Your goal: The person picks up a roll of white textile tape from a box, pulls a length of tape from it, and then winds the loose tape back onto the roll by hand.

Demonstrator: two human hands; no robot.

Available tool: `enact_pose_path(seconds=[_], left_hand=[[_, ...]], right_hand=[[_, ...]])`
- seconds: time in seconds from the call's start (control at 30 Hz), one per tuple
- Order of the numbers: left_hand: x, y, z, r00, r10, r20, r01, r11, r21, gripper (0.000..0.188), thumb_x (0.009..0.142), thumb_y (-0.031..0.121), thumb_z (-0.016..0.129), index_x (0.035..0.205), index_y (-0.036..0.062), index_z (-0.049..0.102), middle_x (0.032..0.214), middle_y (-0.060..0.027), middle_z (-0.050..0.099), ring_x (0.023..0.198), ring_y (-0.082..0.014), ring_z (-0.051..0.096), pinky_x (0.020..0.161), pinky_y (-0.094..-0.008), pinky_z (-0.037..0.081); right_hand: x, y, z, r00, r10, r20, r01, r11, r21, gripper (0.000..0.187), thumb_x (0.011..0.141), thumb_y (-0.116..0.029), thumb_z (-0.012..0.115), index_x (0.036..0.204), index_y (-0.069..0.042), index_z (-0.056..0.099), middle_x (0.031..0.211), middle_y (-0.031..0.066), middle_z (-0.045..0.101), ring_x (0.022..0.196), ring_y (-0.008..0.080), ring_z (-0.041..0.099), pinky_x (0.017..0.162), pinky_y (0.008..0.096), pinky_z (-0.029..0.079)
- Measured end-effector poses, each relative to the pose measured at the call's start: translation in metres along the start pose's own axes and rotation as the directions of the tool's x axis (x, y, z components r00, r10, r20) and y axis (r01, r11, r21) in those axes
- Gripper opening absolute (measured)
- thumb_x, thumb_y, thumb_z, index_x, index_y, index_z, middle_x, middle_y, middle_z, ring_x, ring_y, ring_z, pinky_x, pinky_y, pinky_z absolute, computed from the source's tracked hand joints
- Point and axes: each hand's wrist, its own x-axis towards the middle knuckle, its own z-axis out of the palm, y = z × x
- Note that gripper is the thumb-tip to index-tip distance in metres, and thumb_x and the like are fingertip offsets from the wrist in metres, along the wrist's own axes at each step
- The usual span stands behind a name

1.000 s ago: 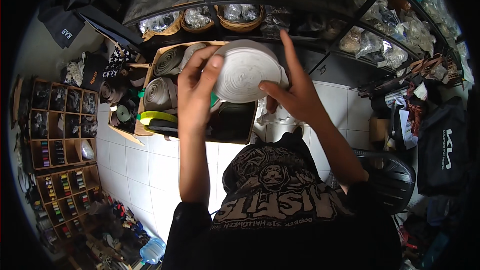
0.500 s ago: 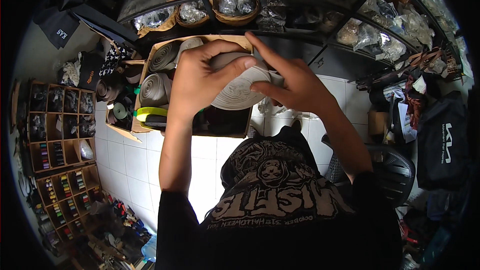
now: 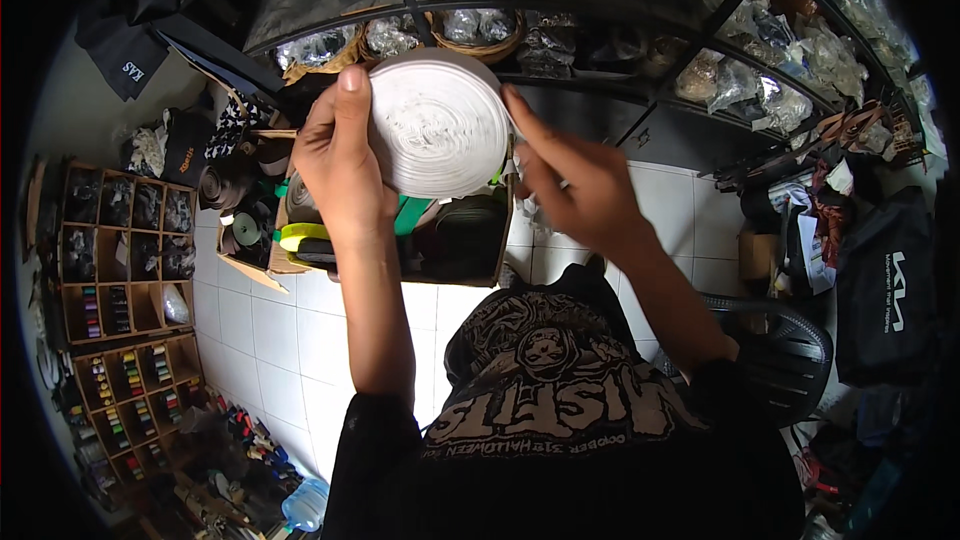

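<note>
Held up in front of the box is a wide flat roll of white webbing tape, its coiled face turned toward me. My left hand is closed on the left side of the roll, thumb upright along its edge. At the opposite rim is my right hand, its forefinger stretched up against the edge of the coil. Its other fingers are blurred and partly bent, so any hold on the tape's end is unclear. Below the roll stands a cardboard box with more rolls, including a bright yellow one and a green strip.
Baskets of plastic-wrapped goods line the dark shelf ahead. A wooden rack with thread spools stands at left. Bags and a black chair are at right, and a blue water bottle is at lower left. White tiles cover the floor.
The roll has risen and moved left, and its coiled face is now in full view. My left hand has shifted to its left side; my right hand has moved slightly right and down.
</note>
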Motion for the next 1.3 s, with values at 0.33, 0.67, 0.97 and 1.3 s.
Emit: enact_pose_path(seconds=[0.33,0.67,0.97,1.3], left_hand=[[-0.025,-0.019,0.021,0.988,-0.060,-0.143,0.040,0.989,-0.140,0.038,0.094,0.033,0.055,0.097,-0.0041,0.061,0.090,-0.0077,0.063,0.083,-0.0121,0.059,0.077,-0.0262,0.047],[-0.006,0.024,-0.009,0.637,-0.327,0.698,-0.013,0.901,0.433,0.034,0.086,0.027,0.066,0.104,-0.0017,0.063,0.092,-0.0059,0.064,0.086,-0.0112,0.058,0.076,-0.0242,0.046],[-0.016,0.018,0.004,0.503,-0.279,0.818,-0.097,0.922,0.374,0.028,0.075,0.013,0.077,0.095,-0.0008,0.066,0.081,-0.0044,0.065,0.074,-0.0076,0.058,0.067,-0.0216,0.047],[-0.020,0.025,-0.002,0.668,-0.306,0.678,-0.064,0.884,0.463,0.035,0.069,0.007,0.080,0.101,0.0004,0.067,0.092,-0.0070,0.069,0.081,-0.0104,0.063,0.074,-0.0244,0.050]], right_hand=[[-0.008,-0.004,0.028,0.924,0.382,-0.005,-0.335,0.817,0.470,0.065,0.086,-0.015,0.062,0.143,-0.008,0.031,0.113,0.0176,0.063,0.062,0.0135,0.065,0.057,0.0247,0.052],[-0.005,0.009,-0.027,0.950,0.089,0.299,-0.146,0.974,0.174,0.056,0.080,-0.012,0.067,0.132,-0.009,0.050,0.090,0.0148,0.069,0.069,0.0168,0.068,0.064,0.0287,0.052],[0.003,-0.003,-0.045,0.831,0.232,0.506,-0.273,0.962,0.008,0.067,0.076,-0.018,0.073,0.136,-0.016,0.044,0.094,0.0138,0.069,0.063,0.0222,0.069,0.060,0.0328,0.056],[0.003,0.003,-0.059,0.923,-0.047,0.382,0.065,0.997,-0.032,0.049,0.077,-0.015,0.072,0.123,-0.011,0.058,0.091,0.0121,0.070,0.063,0.0207,0.068,0.056,0.0303,0.054]])
